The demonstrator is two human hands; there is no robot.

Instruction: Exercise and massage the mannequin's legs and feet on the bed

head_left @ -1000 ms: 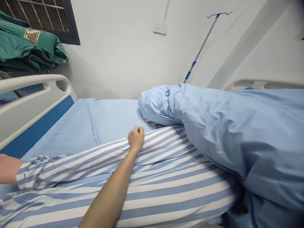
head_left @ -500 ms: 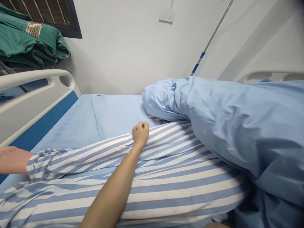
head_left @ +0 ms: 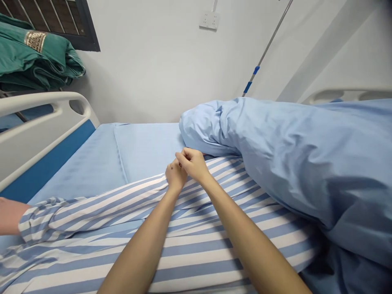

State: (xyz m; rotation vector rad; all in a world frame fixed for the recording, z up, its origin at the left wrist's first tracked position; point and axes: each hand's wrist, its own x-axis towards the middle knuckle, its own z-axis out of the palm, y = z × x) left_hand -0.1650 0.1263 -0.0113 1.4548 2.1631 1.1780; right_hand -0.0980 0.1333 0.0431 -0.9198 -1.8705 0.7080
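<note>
My left hand [head_left: 177,173] is curled into a fist over the near-side edge of a leg in blue-and-white striped trousers [head_left: 104,208]. My right hand [head_left: 193,162] touches it from the right, with its fingers bent and pressed together over the left knuckles. Whatever the curled fingers hold, if anything, is hidden. Both forearms reach across the striped legs from below. A bare ankle [head_left: 12,215] sticks out of the cuff at the left edge. Just beyond my right hand, the folded light-blue quilt [head_left: 275,139] covers the upper part of the lying figure.
A light-blue sheet [head_left: 147,143] covers the bed. On the left stands a cream-and-blue bed end board [head_left: 39,110], with folded green cloth [head_left: 43,61] behind it. A metal pole [head_left: 269,45] leans beside the wall, and a power socket [head_left: 210,20] sits on it.
My right hand and forearm have come in from the lower right and now touch my left fist. The fingertips seen under the quilt's edge are now mostly hidden. The view has shifted slightly.
</note>
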